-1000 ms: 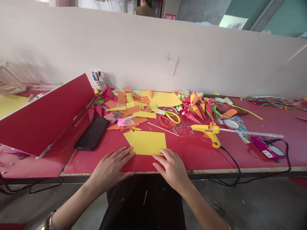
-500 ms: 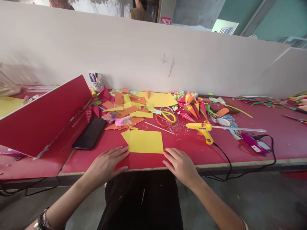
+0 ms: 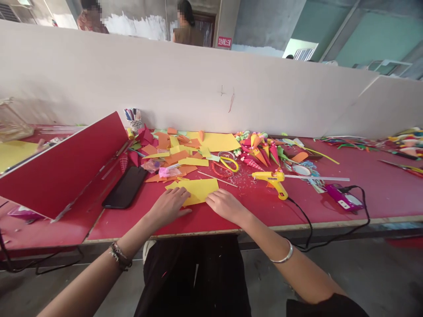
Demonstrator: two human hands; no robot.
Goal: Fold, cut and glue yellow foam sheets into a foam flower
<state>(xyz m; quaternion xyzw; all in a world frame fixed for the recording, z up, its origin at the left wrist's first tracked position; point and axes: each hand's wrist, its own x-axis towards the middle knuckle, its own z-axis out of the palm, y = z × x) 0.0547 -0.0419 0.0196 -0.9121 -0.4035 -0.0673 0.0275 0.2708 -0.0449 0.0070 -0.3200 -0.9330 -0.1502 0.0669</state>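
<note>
A yellow sheet of paper lies at the front of the red table, slightly turned, with more yellow paper edging out at its left. My left hand rests over the sheet's left side, palm down, its fingers extended and the thumb apart. At the lower right corner, the fingers of my right hand are bent and closed on the sheet's edge; their tips are hidden. Just right of the sheet sits a yellow glue gun with a long clear glue stick in its back.
Paper scraps, yellow-handled scissors and small coloured cones crowd the back. A black phone and a standing red board are at left. A purple power strip with a black cord is right. Two people are beyond the partition.
Both hands have moved forward and inward over the yellow sheet, which is now turned a little. My right fingers have closed at its corner. The camera view has tipped up slightly.
</note>
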